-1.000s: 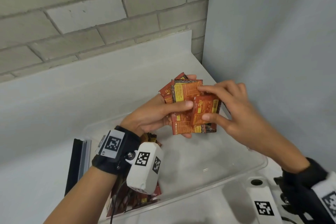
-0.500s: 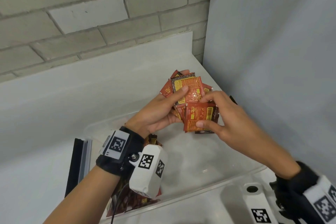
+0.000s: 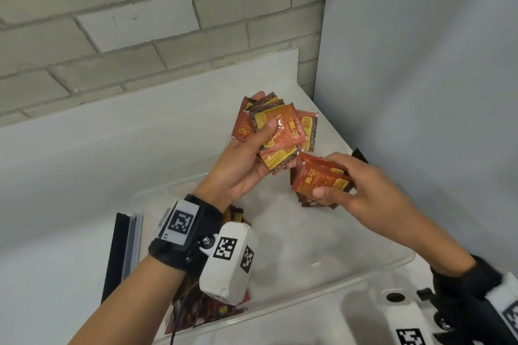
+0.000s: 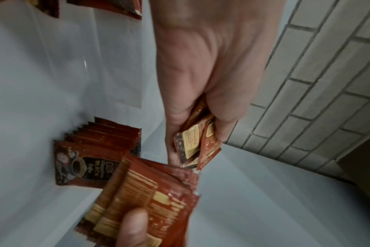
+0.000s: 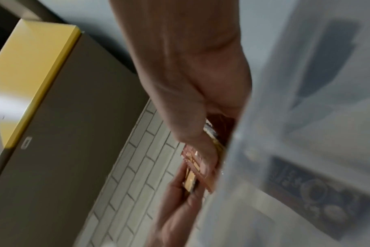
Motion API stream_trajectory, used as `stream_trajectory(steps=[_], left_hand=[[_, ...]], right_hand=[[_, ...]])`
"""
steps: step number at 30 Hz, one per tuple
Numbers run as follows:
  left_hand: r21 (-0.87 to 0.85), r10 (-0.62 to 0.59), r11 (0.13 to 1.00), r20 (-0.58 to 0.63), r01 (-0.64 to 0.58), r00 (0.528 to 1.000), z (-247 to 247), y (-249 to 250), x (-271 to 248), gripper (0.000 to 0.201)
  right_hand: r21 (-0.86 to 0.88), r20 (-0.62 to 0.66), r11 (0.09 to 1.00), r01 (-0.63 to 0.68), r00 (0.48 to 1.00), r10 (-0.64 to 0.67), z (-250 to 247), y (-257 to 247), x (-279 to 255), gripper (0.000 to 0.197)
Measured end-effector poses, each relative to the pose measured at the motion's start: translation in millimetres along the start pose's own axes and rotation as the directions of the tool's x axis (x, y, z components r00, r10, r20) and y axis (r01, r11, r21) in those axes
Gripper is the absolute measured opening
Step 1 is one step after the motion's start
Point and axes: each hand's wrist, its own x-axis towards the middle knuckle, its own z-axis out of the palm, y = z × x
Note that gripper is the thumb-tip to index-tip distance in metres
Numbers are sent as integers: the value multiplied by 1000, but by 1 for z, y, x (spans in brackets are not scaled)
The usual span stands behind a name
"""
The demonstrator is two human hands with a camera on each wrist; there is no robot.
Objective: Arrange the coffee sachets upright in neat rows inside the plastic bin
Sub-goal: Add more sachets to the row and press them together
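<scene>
A clear plastic bin (image 3: 364, 266) sits on a white counter (image 3: 84, 176) in the corner between a brick wall (image 3: 140, 22) and a pale panel (image 3: 420, 92). Both hands are raised above the bin's far end. The left hand (image 3: 238, 168) holds a loose fan of coffee sachets (image 3: 280, 131), fingers behind the fan and thumb pressed across the front packet. The right hand (image 3: 361, 190), just beside and slightly lower, pinches a smaller, squared-up stack of sachets (image 3: 316, 179) between thumb and fingers; the two bundles are close together but apart. In the left wrist view, a row of sachets (image 4: 99, 150) stands upright on edge against the bin's wall, below the held stack. More sachets lie in a loose heap (image 3: 213, 311) at the bin's near left end, partly hidden under the left wrist. A black strip (image 3: 115, 255) lies on the counter just left of the bin.
</scene>
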Motion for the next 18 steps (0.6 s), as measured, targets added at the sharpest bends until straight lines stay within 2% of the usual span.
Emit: stream_trajectory(steps=[2, 4, 7, 9, 14, 18], left_hand=[[21, 21, 1000, -27, -20, 999, 1, -2, 1, 23], [19, 67, 998, -23, -67, 997, 3, -3, 1, 27], [19, 115, 993, -8, -115, 993, 7, -3, 0, 35], [28, 125, 992, -10, -125, 992, 8, -6, 1, 32], [27, 107, 994, -7, -107, 994, 11, -10, 0, 38], [-14, 133, 991, 21, -133, 991, 13, -9, -1, 43]], right_hand=[[163, -39, 986, -22, 999, 29, -6, -1, 0, 27], [350, -81, 936, -29, 995, 61, -11, -2, 1, 34], [538, -33, 837, -96, 990, 134, -11, -6, 4, 37], [566, 9, 809, -155, 983, 182, -6, -8, 7, 39], [651, 97, 718, -245, 965, 242, 4, -14, 12, 26], [665, 24, 714, -218, 962, 271, 3, -12, 13, 26]])
